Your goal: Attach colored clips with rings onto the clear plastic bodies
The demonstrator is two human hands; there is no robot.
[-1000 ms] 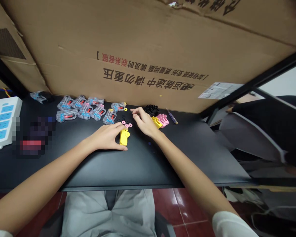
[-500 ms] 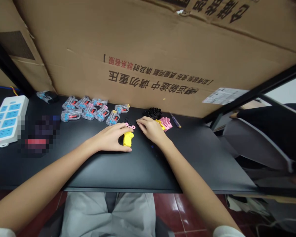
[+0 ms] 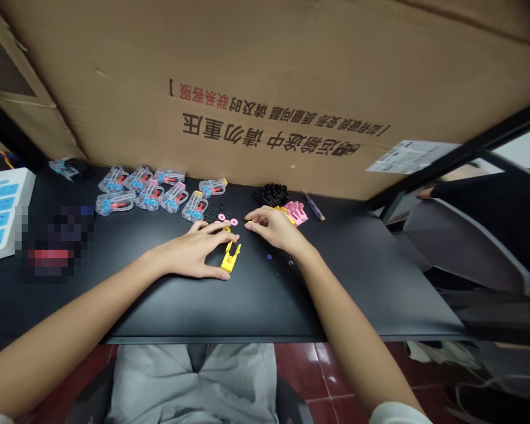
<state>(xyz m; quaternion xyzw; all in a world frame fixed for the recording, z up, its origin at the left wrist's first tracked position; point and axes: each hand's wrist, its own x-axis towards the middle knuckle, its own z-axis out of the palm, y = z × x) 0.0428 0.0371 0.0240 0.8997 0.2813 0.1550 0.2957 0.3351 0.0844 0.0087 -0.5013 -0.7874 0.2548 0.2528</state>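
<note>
My left hand [image 3: 189,252] holds a small yellow forked plastic bracket [image 3: 230,259] on the table, thumb at its base and index finger by the tips of its prongs. A yellow ring [image 3: 227,229] lies under those fingers, partly covered. Beyond them are pink washers [image 3: 234,222] and small black rings [image 3: 221,207]. To the right, my right hand [image 3: 271,228] has thumb and forefinger pinched together near the table; a bit of yellow shows at the tips, too small to name. Behind that hand lie pink brackets [image 3: 295,213], partly hidden yellow ones and black brackets [image 3: 270,194].
Several clear plastic cases with blue and red parts [image 3: 148,194] stand at the back left. A screwdriver [image 3: 313,207] lies at the back right. A white power strip [image 3: 6,212] is far left. A cardboard sheet [image 3: 247,70] rises behind the black table [image 3: 212,312].
The yellow bracket has been turned in my left hand, so its two prongs now show. My right hand stays pinched in nearly the same place. The view has shifted slightly.
</note>
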